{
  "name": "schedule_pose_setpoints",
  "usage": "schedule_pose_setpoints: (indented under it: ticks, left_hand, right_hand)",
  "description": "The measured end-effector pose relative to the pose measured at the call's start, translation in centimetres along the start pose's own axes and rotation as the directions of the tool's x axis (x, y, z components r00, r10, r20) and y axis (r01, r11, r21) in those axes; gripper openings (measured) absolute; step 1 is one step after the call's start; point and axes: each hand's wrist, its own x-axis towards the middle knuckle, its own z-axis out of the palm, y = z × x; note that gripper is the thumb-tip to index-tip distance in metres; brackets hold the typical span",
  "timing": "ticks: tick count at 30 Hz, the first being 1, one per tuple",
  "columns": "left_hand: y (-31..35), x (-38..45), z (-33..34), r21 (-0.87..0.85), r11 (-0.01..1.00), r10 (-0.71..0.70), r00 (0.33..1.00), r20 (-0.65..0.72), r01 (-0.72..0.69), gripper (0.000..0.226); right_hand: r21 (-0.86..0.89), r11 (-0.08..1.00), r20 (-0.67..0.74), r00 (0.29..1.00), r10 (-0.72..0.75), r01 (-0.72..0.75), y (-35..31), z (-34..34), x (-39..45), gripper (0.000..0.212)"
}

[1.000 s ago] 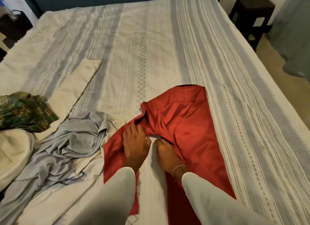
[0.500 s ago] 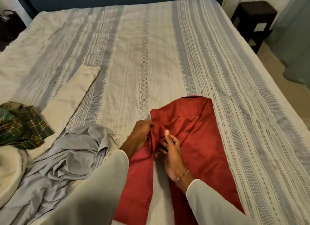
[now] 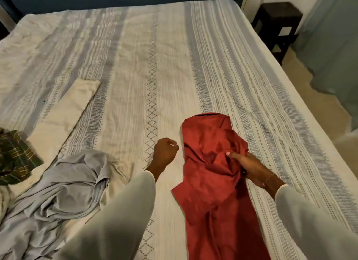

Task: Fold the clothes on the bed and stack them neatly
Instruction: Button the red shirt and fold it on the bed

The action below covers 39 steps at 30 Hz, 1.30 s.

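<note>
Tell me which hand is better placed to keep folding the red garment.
Probably the right hand: it already grips the red garment at its bunched middle. The left hand is curled beside it over the bedspread, holding nothing.

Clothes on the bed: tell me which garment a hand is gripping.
The red garment, gripped by the right hand. The grey garment, green plaid one and cream one lie untouched.
</note>
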Motion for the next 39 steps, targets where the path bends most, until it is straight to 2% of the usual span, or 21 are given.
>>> schedule_pose_setpoints:
  ticks: [2,3,5,7,9,10,13,15,17,19,21,23,25,27,29,31,33,34,36,37,39]
  left_hand:
    - [-1.7,0.5,0.8,0.092,0.993,-0.078,0.997,0.021,0.076,0.028]
    - [-2.1,0.4,1.1,0.105,0.99,-0.097,0.994,0.052,0.091,0.035]
    - [-2.7,0.8,2.2,0.113,0.991,-0.087,0.993,0.084,0.077,0.043]
    - [-2.6,0.9,2.9,0.11,0.992,-0.067,0.993,0.093,0.057,0.047]
    - [-1.9,0.7,3.2,0.102,0.994,-0.044,0.993,0.108,0.033,0.045]
    - [-1.7,0.7,3.3,0.104,0.994,-0.046,0.99,0.13,0.032,0.042]
    - [-2.0,0.7,3.5,0.134,0.989,-0.086,0.978,0.189,0.061,0.04]
    - [-2.6,0.7,3.6,0.092,0.993,-0.092,0.978,0.188,0.076,0.032]
    - [-3.2,0.7,3.5,0.021,0.995,-0.098,0.974,0.204,0.096,0.023]
    - [-3.6,0.4,3.2,-0.047,0.994,-0.086,0.972,0.219,0.099,0.02]
    - [-4.0,0.2,2.9,-0.098,0.99,-0.074,0.972,0.221,0.097,0.019]
    - [-4.5,0.2,2.8,-0.137,0.986,-0.061,0.973,0.222,0.093,0.015]
    - [-4.8,0.0,2.8,-0.175,0.98,-0.056,0.974,0.219,0.096,0.013]
    - [-4.9,0.0,2.8,-0.21,0.972,-0.057,0.974,0.22,0.105,0.014]
    - [-5.0,0.0,2.9,-0.241,0.964,-0.058,0.973,0.225,0.114,0.014]
    - [-5.1,0.0,2.8,-0.269,0.955,-0.06,0.97,0.237,0.124,0.013]
    - [-5.2,0.0,2.7,-0.301,0.945,-0.054,0.968,0.247,0.129,0.011]
    - [-5.3,-0.1,2.7,-0.324,0.937,-0.046,0.966,0.254,0.13,0.01]
    - [-5.6,0.0,2.6,-0.359,0.925,-0.031,0.964,0.263,0.127,0.012]
    - [-5.7,0.0,2.6,-0.362,0.924,-0.027,0.964,0.266,0.126,0.015]
    - [-6.2,0.1,2.6,-0.356,0.926,-0.024,0.962,0.272,0.124,0.019]
  right_hand:
    - [-0.214,0.977,-0.047,0.999,-0.014,0.003,0.1,-0.5,1.1,0.054]
    - [-0.322,0.946,-0.138,0.988,-0.066,0.018,0.2,-0.3,1.8,0.068]
    - [-0.53,0.844,-0.298,0.913,-0.277,0.083,0.1,0.7,2.7,0.086]
    - [-0.748,0.639,-0.308,0.76,-0.572,0.178,-0.6,2.2,2.5,0.082]
    - [-0.898,0.39,-0.171,0.653,-0.738,0.205,-1.4,3.8,1.5,0.085]
    - [-0.929,0.326,-0.126,0.675,-0.727,0.177,-1.4,4.6,1.3,0.092]
    - [-0.975,0.21,-0.039,0.864,-0.501,0.077,-0.9,6.5,-0.1,0.12]
    - [-0.973,0.055,0.191,0.918,-0.349,0.223,0.2,6.5,-0.2,0.109]
    - [-0.9,0.008,0.418,0.869,-0.264,0.436,0.1,5.6,0.1,0.072]
    - [-0.793,0.127,0.569,0.799,-0.197,0.596,-1.5,4.2,0.6,0.037]
    - [-0.768,0.117,0.621,0.777,-0.105,0.629,-3.7,2.0,1.7,0.021]
    - [-0.855,-0.018,0.518,0.855,0.019,0.518,-6.3,0.0,2.5,0.033]
    - [-0.939,-0.264,0.225,0.974,0.02,0.223,-8.6,-1.6,2.9,0.043]
    - [-0.884,-0.462,-0.09,0.996,0.015,-0.073,-10.8,-1.6,2.6,0.058]
    - [-0.838,-0.533,-0.143,0.99,0.008,-0.116,-12.2,0.0,2.4,0.064]
    - [-0.853,-0.522,0.04,0.996,-0.08,-0.008,-12.7,2.3,2.7,0.051]
    - [-0.918,-0.285,0.336,0.921,-0.195,0.275,-12.5,4.8,4.1,0.049]
    - [-0.91,-0.144,0.414,0.871,-0.263,0.389,-12.1,6.2,4.8,0.055]
    - [-0.832,0.088,0.481,0.792,-0.376,0.547,-11.7,9.5,6.2,0.06]
    - [-0.806,0.146,0.471,0.771,-0.428,0.573,-11.7,10.9,6.8,0.057]
    - [-0.829,0.167,0.39,0.766,-0.511,0.534,-12.2,13.0,7.7,0.057]
